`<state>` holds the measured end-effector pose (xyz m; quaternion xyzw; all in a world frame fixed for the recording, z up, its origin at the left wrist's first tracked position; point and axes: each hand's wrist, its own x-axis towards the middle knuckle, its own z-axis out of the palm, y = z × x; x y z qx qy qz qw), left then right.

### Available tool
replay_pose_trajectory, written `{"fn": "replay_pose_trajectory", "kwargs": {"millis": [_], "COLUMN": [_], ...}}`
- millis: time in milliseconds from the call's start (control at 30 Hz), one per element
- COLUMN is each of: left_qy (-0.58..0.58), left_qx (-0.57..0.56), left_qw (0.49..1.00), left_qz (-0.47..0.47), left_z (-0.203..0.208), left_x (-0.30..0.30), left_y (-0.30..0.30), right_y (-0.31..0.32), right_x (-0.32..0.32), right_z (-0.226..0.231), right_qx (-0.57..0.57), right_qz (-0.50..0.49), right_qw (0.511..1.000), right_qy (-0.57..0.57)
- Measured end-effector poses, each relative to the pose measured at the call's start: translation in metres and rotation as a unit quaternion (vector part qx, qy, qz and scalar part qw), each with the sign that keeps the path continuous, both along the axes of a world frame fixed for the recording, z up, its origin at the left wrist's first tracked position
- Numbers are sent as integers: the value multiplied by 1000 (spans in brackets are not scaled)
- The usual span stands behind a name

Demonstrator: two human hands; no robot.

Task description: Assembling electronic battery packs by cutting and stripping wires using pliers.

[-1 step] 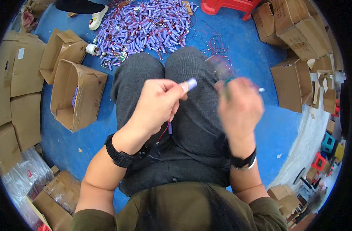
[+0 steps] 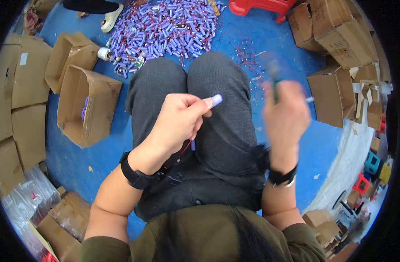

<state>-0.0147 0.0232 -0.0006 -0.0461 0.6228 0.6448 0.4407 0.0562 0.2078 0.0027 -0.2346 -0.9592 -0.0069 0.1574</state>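
Note:
My left hand (image 2: 180, 115) is closed over my lap, pinching a purple cylindrical battery cell (image 2: 217, 100) between thumb and fingers, its end pointing up and right. Below that hand hang a thin red wire (image 2: 185, 151) and a second purple cell (image 2: 193, 145); whether they join the held cell is hidden. To the right, my right hand (image 2: 287, 109) is smeared by motion but closed around a green-handled tool (image 2: 276, 91). The tool's blurred grey head (image 2: 273, 69) points away from me; its exact kind cannot be made out. Hand and tool are apart from the cell.
A large heap of purple cells (image 2: 165, 32) with red wires lies on the blue floor ahead. Loose wires (image 2: 247, 56) lie right of it. An open carton (image 2: 95, 109) at left holds a few cells. More cartons (image 2: 346, 41) stand at right, and a red stool (image 2: 263, 6) far ahead.
My right hand has moved right and slightly away from the cell, carrying the green-handled tool. My left hand has barely moved and keeps its hold on the cell.

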Motion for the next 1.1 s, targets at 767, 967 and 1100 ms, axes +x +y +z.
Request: {"fn": "replay_pose_trajectory", "kwargs": {"millis": [767,967,1100], "left_qy": [530,692,654], "left_qx": [-257,-259,-225], "left_qw": [792,530,569], "left_qz": [-163,-416,-445], "left_z": [3,-34,-37], "left_x": [-23,16,25], "left_y": [-109,-32,-15], "right_y": [95,83,70], "right_x": [34,22,34], "right_z": [-41,-43,-43], "right_qx": [-513,-418,-384], "right_qz": [-34,144,153], "right_qw": [855,897,909], "right_qy": [-69,-26,-51]}}
